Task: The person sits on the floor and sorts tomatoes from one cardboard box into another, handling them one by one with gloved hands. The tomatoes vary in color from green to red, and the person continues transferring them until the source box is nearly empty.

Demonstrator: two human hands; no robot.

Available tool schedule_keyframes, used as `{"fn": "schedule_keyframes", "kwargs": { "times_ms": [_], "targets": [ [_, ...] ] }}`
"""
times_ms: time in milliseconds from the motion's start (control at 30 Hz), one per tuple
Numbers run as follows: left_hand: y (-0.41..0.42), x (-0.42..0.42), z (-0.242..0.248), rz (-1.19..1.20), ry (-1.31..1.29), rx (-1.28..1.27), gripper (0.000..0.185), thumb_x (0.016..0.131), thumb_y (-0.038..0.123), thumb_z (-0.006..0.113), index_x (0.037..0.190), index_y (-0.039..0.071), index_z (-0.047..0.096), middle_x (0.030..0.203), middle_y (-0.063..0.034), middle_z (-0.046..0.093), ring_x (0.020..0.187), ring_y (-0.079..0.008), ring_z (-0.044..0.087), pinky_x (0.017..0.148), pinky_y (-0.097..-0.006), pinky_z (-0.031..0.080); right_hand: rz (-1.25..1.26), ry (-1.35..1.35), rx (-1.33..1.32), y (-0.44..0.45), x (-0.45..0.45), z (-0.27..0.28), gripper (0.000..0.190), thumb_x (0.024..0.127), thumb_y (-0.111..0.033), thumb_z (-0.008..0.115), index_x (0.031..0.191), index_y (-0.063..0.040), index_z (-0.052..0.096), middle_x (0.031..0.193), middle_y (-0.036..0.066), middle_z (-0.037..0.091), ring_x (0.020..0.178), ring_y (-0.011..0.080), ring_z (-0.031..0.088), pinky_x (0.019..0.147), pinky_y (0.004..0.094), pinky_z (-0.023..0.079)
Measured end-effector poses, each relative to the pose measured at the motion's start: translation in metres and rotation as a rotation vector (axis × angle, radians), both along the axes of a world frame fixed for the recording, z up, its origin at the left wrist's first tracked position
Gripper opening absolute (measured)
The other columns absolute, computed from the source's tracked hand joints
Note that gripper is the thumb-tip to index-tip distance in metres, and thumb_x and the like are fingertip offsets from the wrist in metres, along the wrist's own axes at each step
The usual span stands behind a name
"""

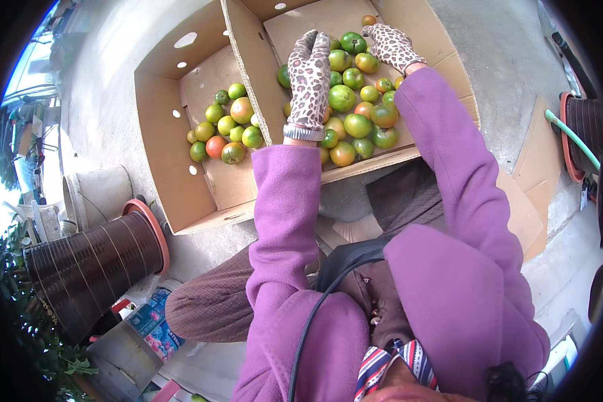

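Both of my hands wear leopard-print gloves and are over the right cardboard box (402,156), among green and reddening tomatoes (341,98). My left hand (309,80) lies back up along the box's left side, its fingers pointing to the far end. Its palm is hidden, so whether it holds a tomato does not show. My right hand (392,47) is at the far right of the pile. Its fingertips curl between an orange tomato (369,20) and a dark green tomato (353,43); what they touch is unclear. More tomatoes, one of them red (214,147), lie in the left cardboard box (156,145).
A cardboard wall (246,70) divides the two boxes. To the left are a brown ribbed pot (95,256) and a white bucket (100,196). Flattened cardboard (537,176) and another brown pot (585,130) with a green hose (573,138) are at the right.
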State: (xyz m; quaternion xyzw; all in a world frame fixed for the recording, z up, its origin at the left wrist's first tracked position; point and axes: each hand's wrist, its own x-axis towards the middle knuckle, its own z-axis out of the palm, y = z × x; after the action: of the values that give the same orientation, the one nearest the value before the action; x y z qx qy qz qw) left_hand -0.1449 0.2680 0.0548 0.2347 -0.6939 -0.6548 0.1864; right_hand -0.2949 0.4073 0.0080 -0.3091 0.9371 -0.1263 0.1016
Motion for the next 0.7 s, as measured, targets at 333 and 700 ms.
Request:
{"fn": "schedule_keyframes", "kwargs": {
  "times_ms": [333, 700],
  "targets": [
    [0.019, 0.002, -0.034, -0.244, -0.294, -0.413, 0.042, 0.085, 0.030, 0.064, 0.115, 0.000, 0.063, 0.104, -0.0221, 0.067, 0.099, -0.0333, 0.064, 0.088, -0.0387, 0.050, 0.091, 0.159, 0.141, -0.031, 0.025, -0.057, 0.023, 0.089, -0.014, 0.052, 0.103, -0.005, 0.068, 0.097, 0.015, 0.069, 0.089, 0.0309, 0.068, 0.075, 0.0419, 0.055],
    [0.011, -0.004, -0.041, -0.134, -0.291, 0.161, 0.047, 0.087, 0.030, 0.063, 0.121, -0.002, 0.056, 0.108, -0.0212, 0.064, 0.095, -0.0324, 0.064, 0.084, -0.0387, 0.053, -0.068, 0.026, 0.109, -0.028, 0.027, 0.024, 0.047, 0.078, -0.024, 0.072, 0.120, -0.009, 0.058, 0.116, 0.015, 0.063, 0.105, 0.0300, 0.063, 0.088, 0.0406, 0.052]
  ]
}}
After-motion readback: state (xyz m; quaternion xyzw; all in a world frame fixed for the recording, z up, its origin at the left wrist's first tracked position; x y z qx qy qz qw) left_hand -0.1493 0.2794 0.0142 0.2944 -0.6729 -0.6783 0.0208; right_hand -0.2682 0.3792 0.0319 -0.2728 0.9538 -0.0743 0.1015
